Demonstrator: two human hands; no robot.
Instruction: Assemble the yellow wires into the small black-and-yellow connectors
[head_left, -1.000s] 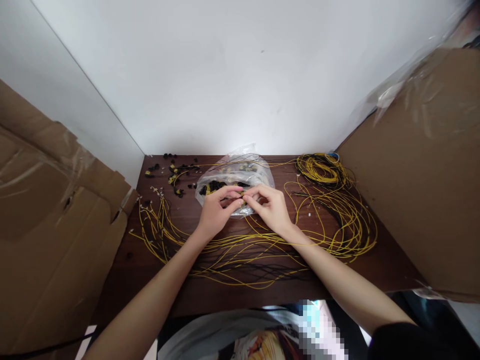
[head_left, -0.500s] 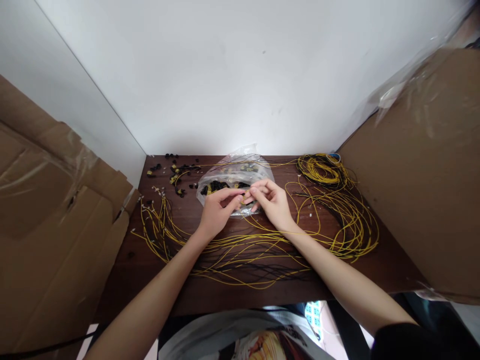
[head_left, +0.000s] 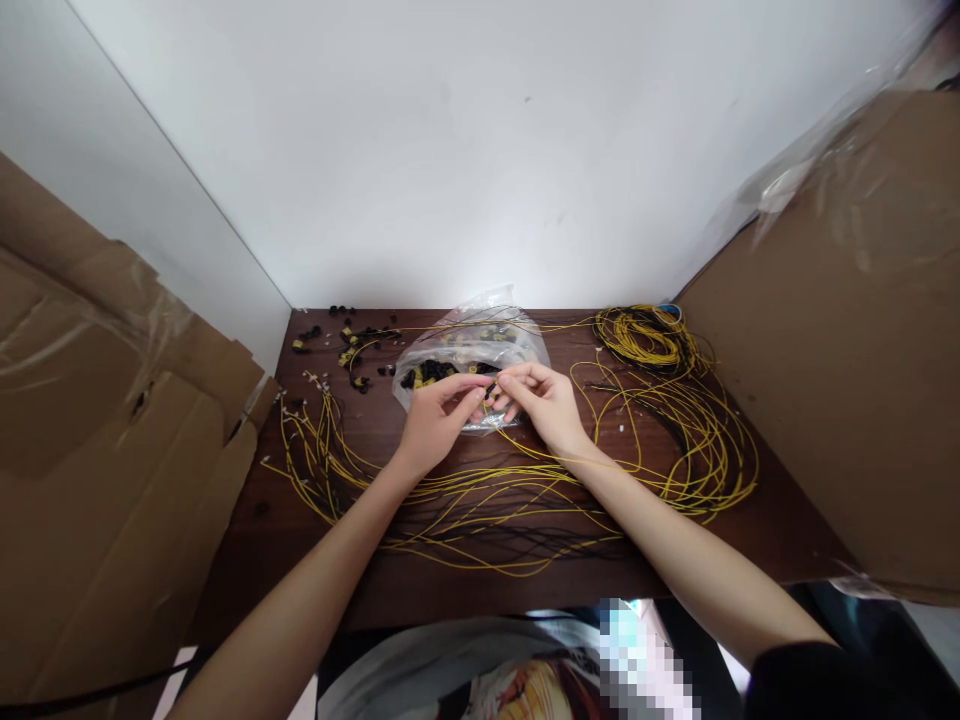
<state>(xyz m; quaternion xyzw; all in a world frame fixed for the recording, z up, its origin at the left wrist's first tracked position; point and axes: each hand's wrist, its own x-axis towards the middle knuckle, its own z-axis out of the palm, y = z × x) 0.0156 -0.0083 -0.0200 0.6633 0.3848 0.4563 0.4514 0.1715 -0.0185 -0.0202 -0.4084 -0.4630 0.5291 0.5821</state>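
My left hand (head_left: 437,418) and my right hand (head_left: 546,402) meet over the front of a clear plastic bag (head_left: 476,352). Between their fingertips is a small black connector (head_left: 491,389), pinched from both sides. A yellow wire (head_left: 517,443) trails from my fingers down toward the bundle of yellow and black wires (head_left: 480,480) lying across the table. Thumb and forefinger are closed on each hand, while the other right fingers curl loosely. The exact seat of the wire in the connector is too small to make out. Black and yellow connectors (head_left: 431,373) fill the bag.
Loose black and yellow connector parts (head_left: 351,350) lie scattered at the back left. A coil of yellow wire (head_left: 645,340) sits at the back right. Cardboard (head_left: 112,450) stands along the left, and a cardboard panel (head_left: 840,350) along the right. A white wall (head_left: 480,150) closes the back.
The black connector now shows between my fingertips, where it was mostly hidden before. Both hands have barely shifted, and the yellow wire below them hangs slightly differently.
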